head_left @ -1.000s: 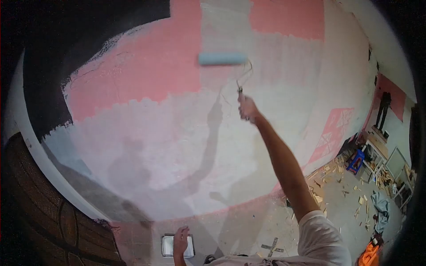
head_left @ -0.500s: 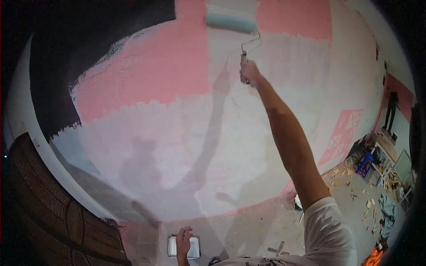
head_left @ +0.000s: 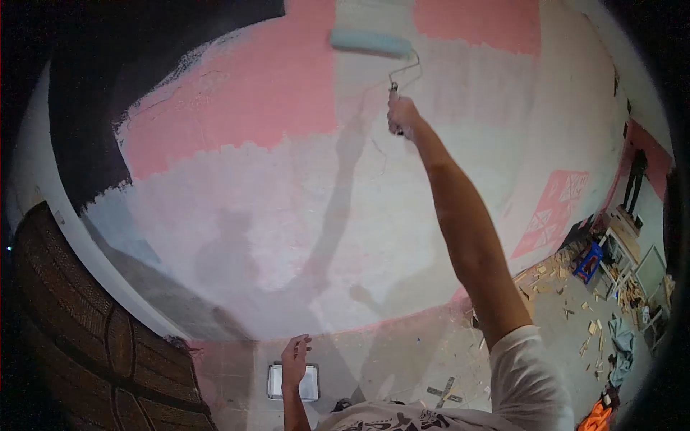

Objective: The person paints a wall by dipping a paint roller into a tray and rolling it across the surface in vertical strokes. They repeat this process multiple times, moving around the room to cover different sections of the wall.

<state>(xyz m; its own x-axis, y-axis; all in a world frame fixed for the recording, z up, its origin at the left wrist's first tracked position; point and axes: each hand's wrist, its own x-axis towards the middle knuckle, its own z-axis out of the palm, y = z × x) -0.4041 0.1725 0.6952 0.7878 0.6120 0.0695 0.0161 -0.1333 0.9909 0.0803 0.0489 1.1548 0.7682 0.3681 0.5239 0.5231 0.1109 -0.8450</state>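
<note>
My right hand (head_left: 402,118) is closed around the handle of a paint roller (head_left: 370,43), arm stretched up and forward. The roller's pale blue sleeve lies against the wall (head_left: 402,215), over a whitish strip between two pink areas. White paint covers much of the wall below, with pink showing through in places. Low in the view, my left hand (head_left: 295,355) is raised with its fingers apart and nothing in it. Behind that hand, on the floor, sits a paint tray (head_left: 307,384) with white in it, partly hidden by my hand and wrist.
A dark carved wooden door (head_left: 93,323) stands at the left. Wood scraps (head_left: 593,330) litter the floor at right, near a blue plastic item (head_left: 589,262) and a wooden bench (head_left: 622,233). A grey cross-shaped object (head_left: 445,391) lies on the floor, and orange cloth (head_left: 596,416) at lower right.
The view has tilted slightly, shifting the wall and floor upward. The roller has moved a little down the wall relative to the pink patches. My left hand has risen in the view.
</note>
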